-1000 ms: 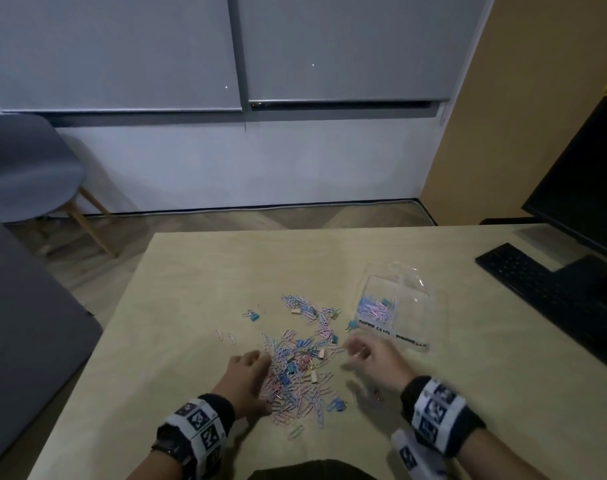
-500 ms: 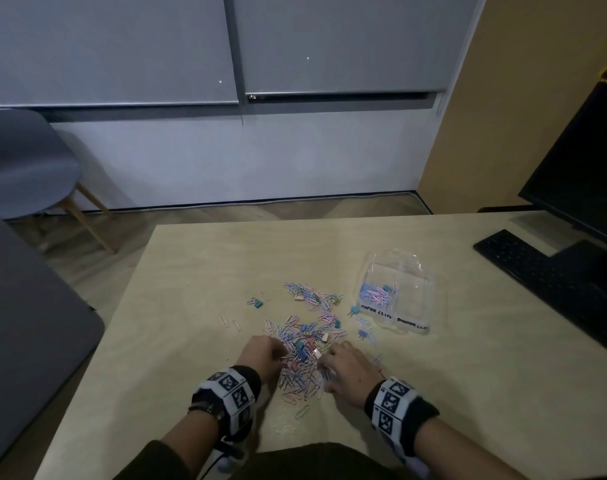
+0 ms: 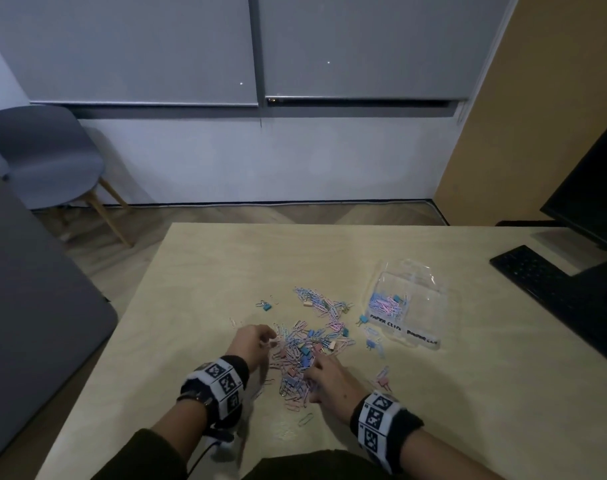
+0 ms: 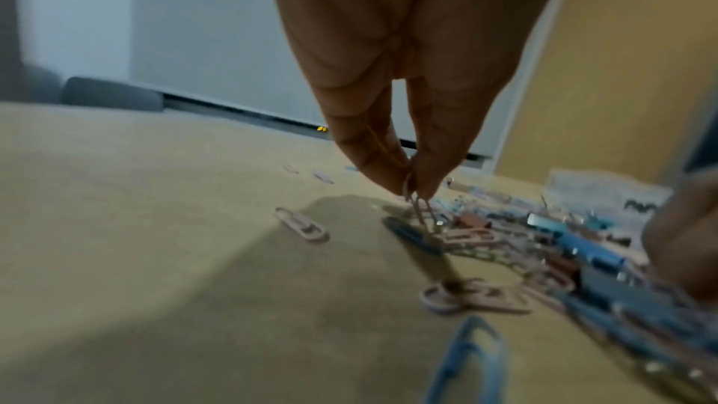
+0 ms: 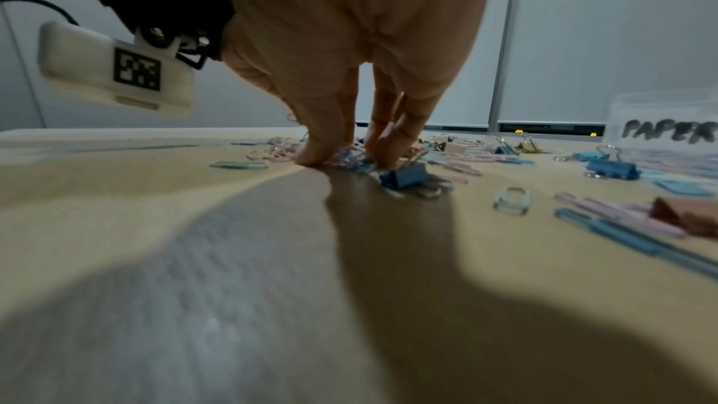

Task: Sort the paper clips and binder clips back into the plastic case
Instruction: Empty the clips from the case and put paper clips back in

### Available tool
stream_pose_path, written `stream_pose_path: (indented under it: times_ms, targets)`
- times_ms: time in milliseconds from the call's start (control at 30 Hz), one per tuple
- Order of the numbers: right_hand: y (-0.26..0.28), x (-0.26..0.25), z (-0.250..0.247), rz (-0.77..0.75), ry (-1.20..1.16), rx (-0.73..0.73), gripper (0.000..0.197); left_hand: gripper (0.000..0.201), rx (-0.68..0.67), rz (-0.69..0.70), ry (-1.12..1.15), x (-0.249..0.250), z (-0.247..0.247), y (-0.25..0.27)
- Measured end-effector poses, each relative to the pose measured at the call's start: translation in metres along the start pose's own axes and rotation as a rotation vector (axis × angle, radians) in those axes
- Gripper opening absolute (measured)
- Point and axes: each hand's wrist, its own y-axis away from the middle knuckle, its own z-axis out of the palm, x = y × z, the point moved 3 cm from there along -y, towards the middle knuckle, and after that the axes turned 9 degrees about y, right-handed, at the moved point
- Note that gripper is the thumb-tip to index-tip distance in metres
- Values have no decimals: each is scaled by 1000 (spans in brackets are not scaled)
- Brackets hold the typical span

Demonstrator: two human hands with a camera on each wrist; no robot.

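Observation:
A pile of pastel paper clips and binder clips is spread over the middle of the wooden table. My left hand is at the pile's left edge and pinches a pink paper clip between thumb and finger, just above the table. My right hand is at the pile's near side, where thumb and fingertips pinch a small bunch of paper clips against the table. The clear plastic case lies open to the right, with some clips in its "PAPER CLIPS" side.
A black keyboard and monitor stand at the table's right. Loose binder clips lie between pile and case, another pair beside my right wrist. A grey chair stands on the floor at the far left.
My right hand came back from beside the case to the near side of the pile. My left hand shifted to the pile's left edge and picked up a paper clip.

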Motion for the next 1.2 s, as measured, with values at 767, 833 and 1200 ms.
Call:
stream_pose_path:
  times_ms: [767, 833, 1200]
  targets:
    - [15, 53, -25, 506, -634, 124, 33, 22, -234, 69, -410, 24, 19, -3]
    - [21, 59, -31, 578, -773, 192, 31, 17, -241, 59, -395, 25, 19, -3]
    - [46, 120, -59, 678, -956, 356, 25, 14, -240, -19, 145, 74, 19, -25]
